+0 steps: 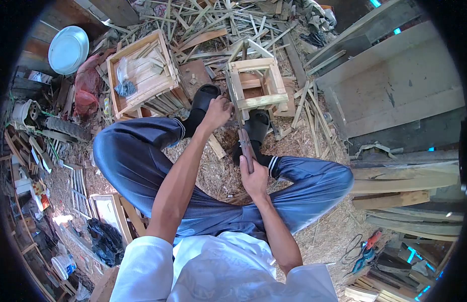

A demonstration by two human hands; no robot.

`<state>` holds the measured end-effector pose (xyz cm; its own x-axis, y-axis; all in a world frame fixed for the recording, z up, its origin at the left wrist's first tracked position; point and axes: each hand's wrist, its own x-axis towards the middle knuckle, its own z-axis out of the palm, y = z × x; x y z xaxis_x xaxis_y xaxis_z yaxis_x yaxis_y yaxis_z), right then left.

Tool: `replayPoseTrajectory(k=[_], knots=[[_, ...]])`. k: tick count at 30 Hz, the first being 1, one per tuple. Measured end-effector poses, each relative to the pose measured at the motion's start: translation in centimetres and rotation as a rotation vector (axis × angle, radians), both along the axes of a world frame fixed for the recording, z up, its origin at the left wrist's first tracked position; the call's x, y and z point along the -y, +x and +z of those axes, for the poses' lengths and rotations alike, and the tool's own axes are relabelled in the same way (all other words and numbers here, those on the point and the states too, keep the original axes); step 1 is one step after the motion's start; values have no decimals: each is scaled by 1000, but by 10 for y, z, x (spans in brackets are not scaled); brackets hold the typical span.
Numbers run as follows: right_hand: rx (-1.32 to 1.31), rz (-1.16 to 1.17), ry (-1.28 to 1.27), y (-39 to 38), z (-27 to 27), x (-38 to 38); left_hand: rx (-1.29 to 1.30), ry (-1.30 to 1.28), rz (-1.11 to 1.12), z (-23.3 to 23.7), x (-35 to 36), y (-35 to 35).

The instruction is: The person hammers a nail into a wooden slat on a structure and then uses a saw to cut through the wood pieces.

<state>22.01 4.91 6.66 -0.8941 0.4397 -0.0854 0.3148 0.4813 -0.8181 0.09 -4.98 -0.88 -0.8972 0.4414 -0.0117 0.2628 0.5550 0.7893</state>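
A small wooden frame (pixel 257 102) made of pale slats stands on the ground between and beyond the feet. My left hand (pixel 218 111) is at its left side, fingers curled beside a thin dark strip along the frame; what they hold, if anything, is too small to tell. Closer to my body, my right hand (pixel 254 178) is wrapped round a brown-handled tool (pixel 246 149) that points away toward the frame. Whether the tool joins the dark strip is unclear.
A wooden box (pixel 140 75) with slats and plastic bags stands at the upper left. Scrap sticks (pixel 203 38) litter the ground beyond the frame. A large board (pixel 394 78) leans at the right. Two dark shoes (pixel 257 126) flank the work spot. Blue-handled pliers (pixel 363 260) lie lower right.
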Motion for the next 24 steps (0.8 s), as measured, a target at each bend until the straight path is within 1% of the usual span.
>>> replayPoseTrajectory(k=[3,8,15,18,20,21,22,24], knots=[[-36,26,-2,0,0,-1,3,-8,10,5,-1,2],[-19,-6,-26,-1,2,0,-24,5,35,4,-2,4],[-12,0,-18,-1,2,0,51,-29,27,11,-2,3],[-9,-30,-42,-2,5,-1,51,-26,26,10,-1,3],[51,-79,-43,-3,9,-5,53,-25,25,12,-3,4],[-20,-114,-43,-3,6,-7,72,6,46,11,-4,4],[-16,-131,-7,-2,4,-10,91,35,68,10,-4,3],[-16,-178,-57,1,0,-14,67,68,79,6,-4,3]])
